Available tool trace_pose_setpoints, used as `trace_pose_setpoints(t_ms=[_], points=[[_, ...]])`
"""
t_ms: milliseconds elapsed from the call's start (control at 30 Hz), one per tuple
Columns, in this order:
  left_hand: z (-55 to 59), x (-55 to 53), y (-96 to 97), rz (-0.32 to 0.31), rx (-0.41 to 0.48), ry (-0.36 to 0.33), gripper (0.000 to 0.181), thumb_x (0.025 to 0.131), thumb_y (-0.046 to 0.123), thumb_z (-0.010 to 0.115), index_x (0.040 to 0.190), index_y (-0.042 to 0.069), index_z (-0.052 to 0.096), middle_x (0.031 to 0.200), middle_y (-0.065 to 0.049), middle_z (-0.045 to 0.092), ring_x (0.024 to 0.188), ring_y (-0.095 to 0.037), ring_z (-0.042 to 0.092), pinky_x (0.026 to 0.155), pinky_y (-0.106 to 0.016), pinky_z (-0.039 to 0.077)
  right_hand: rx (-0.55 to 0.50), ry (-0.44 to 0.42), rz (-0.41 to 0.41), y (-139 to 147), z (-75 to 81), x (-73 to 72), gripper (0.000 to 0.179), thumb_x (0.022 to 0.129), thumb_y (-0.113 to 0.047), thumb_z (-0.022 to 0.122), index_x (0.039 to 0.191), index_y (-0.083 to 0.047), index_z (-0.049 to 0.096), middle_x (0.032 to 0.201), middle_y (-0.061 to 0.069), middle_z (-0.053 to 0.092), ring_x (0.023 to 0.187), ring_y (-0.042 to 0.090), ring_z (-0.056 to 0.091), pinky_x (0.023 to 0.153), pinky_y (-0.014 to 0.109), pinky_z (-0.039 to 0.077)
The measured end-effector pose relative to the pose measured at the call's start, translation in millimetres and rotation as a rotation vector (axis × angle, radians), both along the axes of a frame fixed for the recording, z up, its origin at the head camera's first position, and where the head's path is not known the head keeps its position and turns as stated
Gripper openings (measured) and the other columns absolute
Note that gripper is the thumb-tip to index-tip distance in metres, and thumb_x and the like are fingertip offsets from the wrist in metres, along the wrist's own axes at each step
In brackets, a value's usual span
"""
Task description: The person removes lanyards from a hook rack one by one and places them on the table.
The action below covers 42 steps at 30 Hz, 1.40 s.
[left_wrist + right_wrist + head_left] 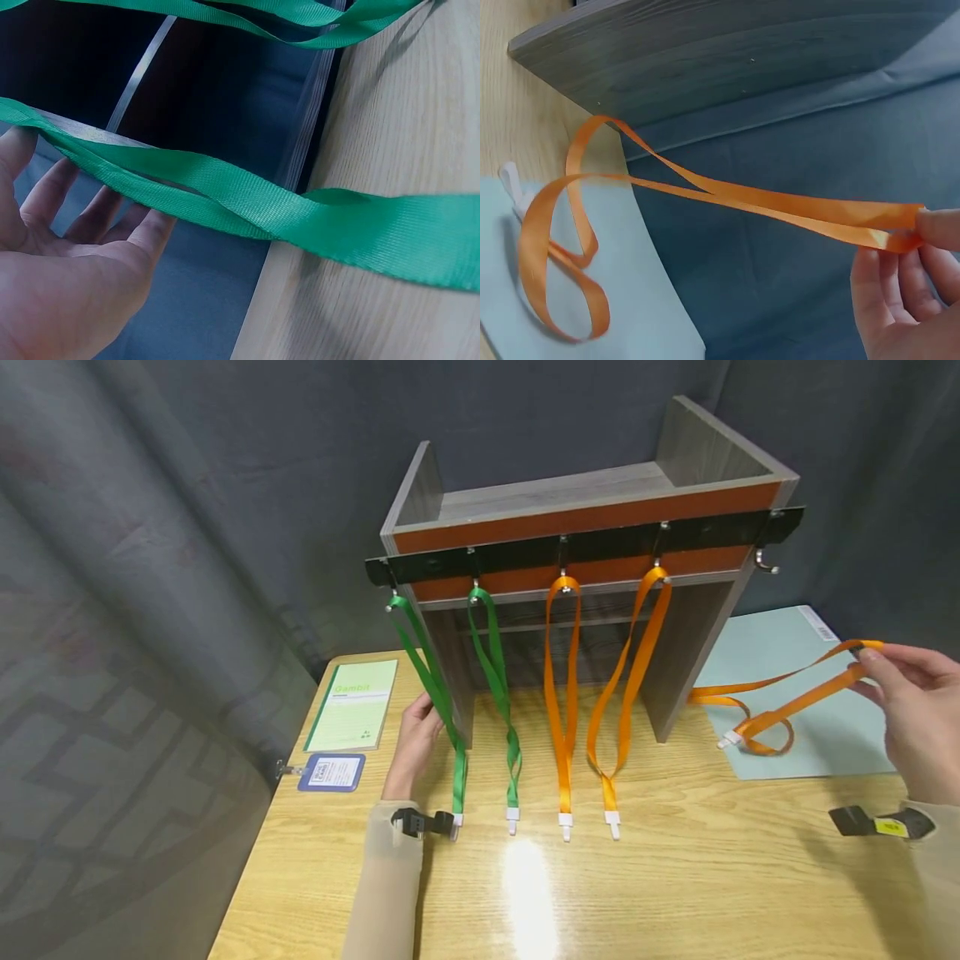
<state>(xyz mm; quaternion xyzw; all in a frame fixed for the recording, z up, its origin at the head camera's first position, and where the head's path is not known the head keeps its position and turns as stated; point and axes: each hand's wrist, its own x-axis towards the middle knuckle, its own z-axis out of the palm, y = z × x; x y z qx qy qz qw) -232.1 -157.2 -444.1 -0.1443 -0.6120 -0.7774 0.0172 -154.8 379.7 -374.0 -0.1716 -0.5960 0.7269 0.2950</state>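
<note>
My right hand (918, 710) pinches one end of a loose orange lanyard (780, 208), raised to the right of the shelf unit. The rest of that strap droops in a loop, its white clip (729, 740) low over the pale blue sheet. My left hand (416, 735) is at the shelf's left side, fingers loosely extended behind a hanging green lanyard (247, 199). A second green lanyard (493, 664) hangs beside it, then two orange lanyards, one in the middle (551, 693) and one farther right (645, 668), each on a hook with white clip down.
The grey wooden shelf unit (555, 489) bears a black hook rail (517, 553) whose rightmost hook (765, 564) holds nothing. At left lie a green notebook (352, 706) and a blue badge holder (332, 772). A pale blue sheet (840, 743) lies at right; dark curtain stands behind.
</note>
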Motion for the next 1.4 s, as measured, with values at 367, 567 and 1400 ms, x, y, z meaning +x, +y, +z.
trace_pose_setpoints(t_ms=[367,567,1400], points=[[1.3,0.6,-2.2,-0.010,0.006,-0.001,0.037,0.098,0.013,0.054,0.130,-0.004,0.053,0.121,-0.011,0.054,0.114,-0.024,0.050,0.101,-0.041,0.041,0.012,-0.185,-0.107,8,-11.7,2.2,0.021,0.086,-0.020,0.069,0.107,-0.018,0.068,0.097,-0.009,0.061,0.082,0.003,0.052,0.052,0.007,0.043],[0.3,0.3,-1.8,-0.007,0.005,0.005,0.040,0.098,0.015,0.054,0.130,-0.009,0.051,0.121,-0.011,0.054,0.114,-0.024,0.050,0.102,-0.040,0.039,-0.015,-0.069,-0.016,-2,-20.7,-8.3,0.021,0.081,-0.012,0.074,0.101,-0.007,0.072,0.096,-0.003,0.067,0.086,0.009,0.062,0.058,0.011,0.051],[-1.3,0.4,1.1,-0.009,0.021,0.018,0.033,0.097,0.017,0.058,0.126,0.002,0.060,0.124,-0.014,0.054,0.115,-0.026,0.050,0.100,-0.039,0.042,1.084,-0.465,0.357,-22,-85.7,-16.4,0.040,0.086,-0.034,0.072,0.096,0.004,0.068,0.077,0.010,0.068,0.066,0.018,0.058,0.051,0.028,0.042]])
